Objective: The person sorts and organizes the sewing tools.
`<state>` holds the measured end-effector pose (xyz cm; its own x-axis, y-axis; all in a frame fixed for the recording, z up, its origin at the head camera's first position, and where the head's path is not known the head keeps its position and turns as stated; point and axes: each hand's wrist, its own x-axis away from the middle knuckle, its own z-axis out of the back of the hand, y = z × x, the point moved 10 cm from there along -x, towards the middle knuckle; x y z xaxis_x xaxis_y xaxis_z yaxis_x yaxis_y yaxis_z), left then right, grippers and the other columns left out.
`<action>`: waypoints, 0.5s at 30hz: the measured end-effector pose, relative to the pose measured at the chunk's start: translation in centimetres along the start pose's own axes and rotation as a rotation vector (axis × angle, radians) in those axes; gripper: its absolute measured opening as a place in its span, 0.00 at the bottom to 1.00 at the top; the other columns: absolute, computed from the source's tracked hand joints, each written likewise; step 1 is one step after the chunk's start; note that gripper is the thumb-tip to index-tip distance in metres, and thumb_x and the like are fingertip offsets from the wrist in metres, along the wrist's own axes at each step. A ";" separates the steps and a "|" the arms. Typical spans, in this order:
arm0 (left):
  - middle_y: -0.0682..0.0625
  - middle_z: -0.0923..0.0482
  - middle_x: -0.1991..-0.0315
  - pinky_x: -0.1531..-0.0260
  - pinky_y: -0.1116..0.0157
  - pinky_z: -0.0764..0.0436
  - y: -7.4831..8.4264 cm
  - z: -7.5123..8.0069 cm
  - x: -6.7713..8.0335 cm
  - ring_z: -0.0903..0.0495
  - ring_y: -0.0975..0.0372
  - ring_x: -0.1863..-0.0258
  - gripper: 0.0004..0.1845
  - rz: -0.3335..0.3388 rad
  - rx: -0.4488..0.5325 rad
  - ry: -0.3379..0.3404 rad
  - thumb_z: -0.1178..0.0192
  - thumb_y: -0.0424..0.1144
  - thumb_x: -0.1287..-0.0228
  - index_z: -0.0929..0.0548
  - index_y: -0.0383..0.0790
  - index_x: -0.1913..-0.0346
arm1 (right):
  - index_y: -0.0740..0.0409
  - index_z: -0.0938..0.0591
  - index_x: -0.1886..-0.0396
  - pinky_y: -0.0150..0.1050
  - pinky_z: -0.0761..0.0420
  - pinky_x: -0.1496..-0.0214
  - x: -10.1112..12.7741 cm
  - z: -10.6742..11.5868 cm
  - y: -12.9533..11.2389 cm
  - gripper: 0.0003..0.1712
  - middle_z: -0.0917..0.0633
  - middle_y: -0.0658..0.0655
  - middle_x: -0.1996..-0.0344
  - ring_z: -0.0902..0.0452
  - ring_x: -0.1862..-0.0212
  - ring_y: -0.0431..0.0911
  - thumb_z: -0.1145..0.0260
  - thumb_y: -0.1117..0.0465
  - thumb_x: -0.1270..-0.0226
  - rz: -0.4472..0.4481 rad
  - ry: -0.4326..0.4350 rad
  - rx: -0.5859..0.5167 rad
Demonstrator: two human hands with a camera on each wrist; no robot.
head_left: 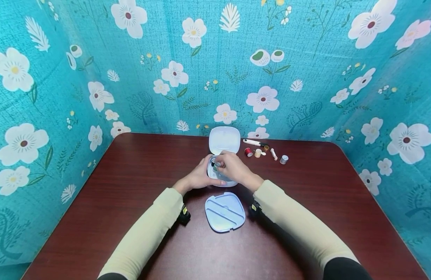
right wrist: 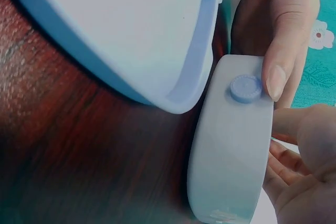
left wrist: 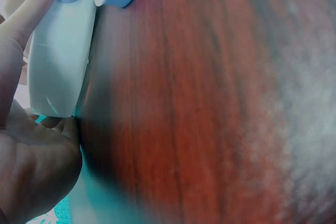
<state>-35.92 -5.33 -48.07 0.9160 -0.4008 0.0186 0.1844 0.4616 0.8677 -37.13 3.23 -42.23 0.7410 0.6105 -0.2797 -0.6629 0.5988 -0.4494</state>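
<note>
Dark wooden table (head_left: 131, 186) carries our white case (head_left: 215, 179); our left hand (head_left: 197, 177) grips its left side; our right hand (head_left: 233, 168), above it, pinches a small spool (head_left: 217, 166).

My head camera looks forward and down on the table (head_left: 131, 186), the box (head_left: 220, 181) at centre. Both wrist cameras sit very near the box (left wrist: 60, 56) (right wrist: 231, 145), low beside it; all views share it.

A makeshift recording booth for tabletop work, not a lived-in room: a dark red-brown wooden table (head_left: 131, 186) fills the lower frame, enclosed left, back and right by teal flower-printed cloth walls (head_left: 78, 77).
</note>
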 end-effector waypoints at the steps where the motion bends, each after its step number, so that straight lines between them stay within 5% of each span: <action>1: 0.46 0.38 0.33 0.35 0.54 0.30 0.0 0.0 0.0 0.30 0.56 0.38 0.57 0.001 0.001 0.000 0.18 0.54 0.52 0.44 0.51 0.24 | 0.65 0.11 0.55 0.40 0.21 0.61 -0.1 -0.1 -0.1 0.11 0.16 0.59 0.63 0.24 0.66 0.46 0.26 0.69 0.38 0.006 -0.003 0.010; 15: 0.46 0.38 0.33 0.35 0.55 0.31 0.1 0.0 0.0 0.32 0.56 0.36 0.58 0.005 -0.002 -0.008 0.18 0.51 0.52 0.45 0.51 0.23 | 0.60 0.10 0.56 0.43 0.17 0.55 -0.3 -0.9 -0.8 0.10 0.16 0.57 0.59 0.18 0.60 0.46 0.26 0.69 0.38 0.026 -0.034 0.126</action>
<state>-35.94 -5.30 -48.01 0.9138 -0.4053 0.0268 0.1808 0.4649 0.8667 -36.69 2.09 -42.51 0.7207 0.6426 -0.2600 -0.6916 0.6414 -0.3320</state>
